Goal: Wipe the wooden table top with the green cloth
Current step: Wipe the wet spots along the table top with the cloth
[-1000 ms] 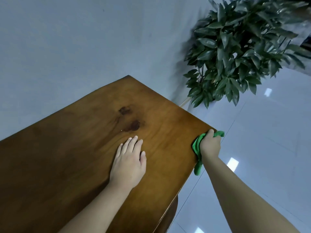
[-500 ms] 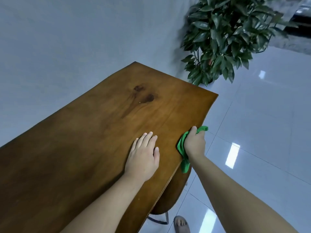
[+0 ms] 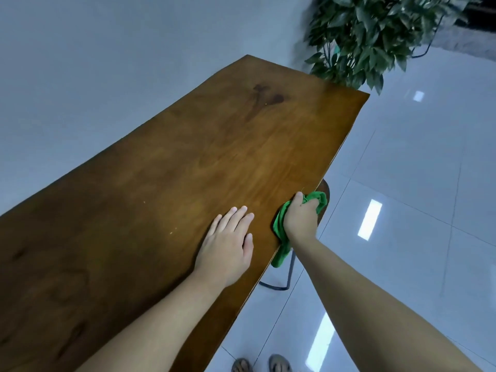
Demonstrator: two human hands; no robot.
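The long wooden table top (image 3: 188,167) runs from the lower left to the upper right, brown with a dark knot near its far end. My left hand (image 3: 228,244) lies flat on it, palm down, fingers slightly apart, holding nothing. Right beside it, my right hand (image 3: 302,218) is clenched on the bunched green cloth (image 3: 280,232) at the table's right edge. Part of the cloth sticks out past my knuckles and a tail of it hangs down over the edge.
A leafy green plant (image 3: 375,33) stands beyond the table's far right corner. A grey wall runs along the table's left side. Glossy white floor tiles (image 3: 402,183) lie to the right. A dark metal table leg (image 3: 288,275) and my sandalled feet (image 3: 261,365) show below the edge.
My right hand with the cloth has slid back along the table's right edge, away from the far corner. My left hand has shifted back with it, staying flat on the wood.
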